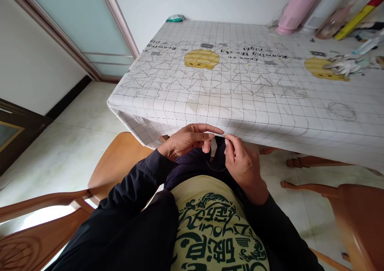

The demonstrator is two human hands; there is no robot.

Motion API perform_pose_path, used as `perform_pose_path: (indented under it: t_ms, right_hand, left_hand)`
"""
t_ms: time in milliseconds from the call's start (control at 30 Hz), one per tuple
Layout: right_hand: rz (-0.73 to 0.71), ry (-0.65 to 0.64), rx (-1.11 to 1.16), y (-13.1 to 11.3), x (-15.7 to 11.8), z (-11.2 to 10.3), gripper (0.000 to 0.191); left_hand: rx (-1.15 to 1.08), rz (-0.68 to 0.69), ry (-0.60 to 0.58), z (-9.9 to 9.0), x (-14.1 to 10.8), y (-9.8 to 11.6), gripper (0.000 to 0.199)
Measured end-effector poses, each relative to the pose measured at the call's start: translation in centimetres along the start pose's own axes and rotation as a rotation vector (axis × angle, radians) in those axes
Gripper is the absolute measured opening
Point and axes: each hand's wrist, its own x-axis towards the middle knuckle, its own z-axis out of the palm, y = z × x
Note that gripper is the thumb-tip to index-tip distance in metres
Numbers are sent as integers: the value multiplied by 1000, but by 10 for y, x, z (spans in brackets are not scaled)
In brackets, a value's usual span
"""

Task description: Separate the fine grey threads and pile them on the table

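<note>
Just past the table's front edge, above my lap, both hands meet around a thin wire (216,169). My left hand (192,139) has its index finger stretched to the right, with the thumb below it against the wire near the fingertips. Thumb and index finger of my right hand (242,161) are pinched on the wire, almost touching the left fingertips. A loop of the wire hangs below between the hands. Several thin bent wire shapes (240,83) lie in rows on the checked tablecloth (204,113). A round coil of wire (341,111) lies at the right.
At the back right stand a pink bottle-like object (297,9) and a whitish one, beside a yellow and red stick (357,21). Crumpled gloves (346,65) lie nearer. A green packet (175,18) is at the back left. Wooden chairs (120,165) flank me.
</note>
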Motion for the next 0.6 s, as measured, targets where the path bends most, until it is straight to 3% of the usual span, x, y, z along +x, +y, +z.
perform_pose_path:
  t_ms: [333, 600]
  right_hand:
    - [85, 176, -87, -1, -6, 19, 29]
    - [190, 189, -62, -3, -2, 24, 20]
  left_hand:
    - [216, 91, 45, 14, -8, 4, 33]
    - [224, 107, 76, 20, -6, -2, 32]
